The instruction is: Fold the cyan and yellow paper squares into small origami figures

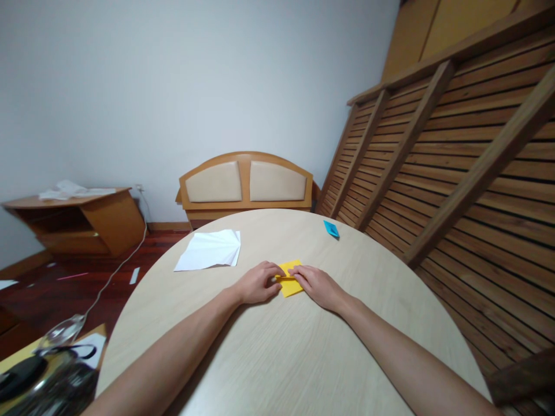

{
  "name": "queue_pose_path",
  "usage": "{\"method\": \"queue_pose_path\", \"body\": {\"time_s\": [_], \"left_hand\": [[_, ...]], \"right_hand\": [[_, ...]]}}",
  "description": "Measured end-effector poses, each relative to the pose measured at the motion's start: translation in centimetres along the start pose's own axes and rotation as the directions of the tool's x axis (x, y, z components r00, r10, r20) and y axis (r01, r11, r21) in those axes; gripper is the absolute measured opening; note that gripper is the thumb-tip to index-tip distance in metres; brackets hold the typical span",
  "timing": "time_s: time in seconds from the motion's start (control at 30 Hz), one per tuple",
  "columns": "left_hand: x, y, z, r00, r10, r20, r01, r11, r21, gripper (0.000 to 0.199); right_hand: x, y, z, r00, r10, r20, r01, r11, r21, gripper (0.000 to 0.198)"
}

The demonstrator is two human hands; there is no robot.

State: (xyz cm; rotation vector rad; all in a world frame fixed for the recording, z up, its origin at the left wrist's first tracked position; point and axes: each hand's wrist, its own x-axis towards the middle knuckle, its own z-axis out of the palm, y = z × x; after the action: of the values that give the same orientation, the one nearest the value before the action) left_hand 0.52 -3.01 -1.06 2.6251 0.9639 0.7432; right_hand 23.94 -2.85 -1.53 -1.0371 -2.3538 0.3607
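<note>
A small piece of yellow paper lies near the middle of the round table, with a raised fold running across it. My left hand grips its left edge, fingers curled and thumb close to the fold. On the opposite side, my right hand has its fingers pressed together on the paper's right edge and fold. Both hands partly cover the paper, so its full outline is hidden.
A creased white sheet rests on the table at the left. Farther back on the right is a small folded blue paper. Wooden slatted panels lean beyond the right edge; a low cabinet stands left.
</note>
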Motion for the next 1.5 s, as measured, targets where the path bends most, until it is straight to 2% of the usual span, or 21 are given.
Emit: {"method": "queue_pose_path", "body": {"time_s": [0.37,0.57,0.7,0.8,0.9,1.0,1.07,1.23,1.37,1.5], "left_hand": [[0.0,-0.4,0.1,1.000,0.002,-0.005,-0.002,1.000,-0.017,0.034],[0.0,-0.1,-0.1,1.000,-0.016,0.012,0.016,0.999,-0.038,0.039],[0.1,0.1,-0.3,1.000,-0.010,0.026,0.012,0.999,-0.053,0.043],[0.2,0.1,-0.4,0.999,-0.026,0.031,0.028,0.999,-0.044,0.040],[0.4,0.0,-0.5,0.999,-0.048,0.025,0.048,0.998,-0.033,0.033],[0.7,-0.2,-0.8,0.996,-0.071,0.045,0.072,0.997,-0.003,0.028],[1.0,-0.2,-1.1,0.995,-0.078,0.066,0.076,0.997,0.026,0.027],[0.4,0.0,-1.8,0.992,-0.031,0.121,0.027,0.999,0.041,0.036],[-0.5,0.1,-1.6,0.995,0.005,0.097,-0.009,0.999,0.044,0.052],[-0.7,0.6,-1.1,0.994,-0.104,0.033,0.103,0.994,0.023,0.029]], "right_hand": [[0.1,0.3,0.1,0.999,0.037,0.002,-0.037,0.999,0.002,0.026],[0.2,-0.6,-0.4,0.993,0.114,0.002,-0.114,0.992,0.048,0.026],[0.3,-1.2,-0.6,0.993,0.115,0.015,-0.115,0.989,0.089,0.026],[0.4,-1.5,-0.9,0.992,0.121,0.023,-0.123,0.985,0.121,0.027],[0.2,-1.7,-1.5,0.993,0.083,0.084,-0.098,0.975,0.201,0.025],[-0.1,-1.6,-2.2,0.986,-0.009,0.168,-0.033,0.969,0.245,0.056],[-0.2,-1.5,-2.3,0.984,-0.045,0.175,0.008,0.978,0.208,0.063],[0.2,-1.0,-2.1,0.988,-0.065,0.142,0.051,0.994,0.100,0.038],[0.7,-1.1,-1.8,0.988,-0.051,0.143,0.046,0.998,0.041,0.027],[1.2,-1.6,-1.7,0.991,0.006,0.134,-0.004,1.000,-0.017,0.027]]}}
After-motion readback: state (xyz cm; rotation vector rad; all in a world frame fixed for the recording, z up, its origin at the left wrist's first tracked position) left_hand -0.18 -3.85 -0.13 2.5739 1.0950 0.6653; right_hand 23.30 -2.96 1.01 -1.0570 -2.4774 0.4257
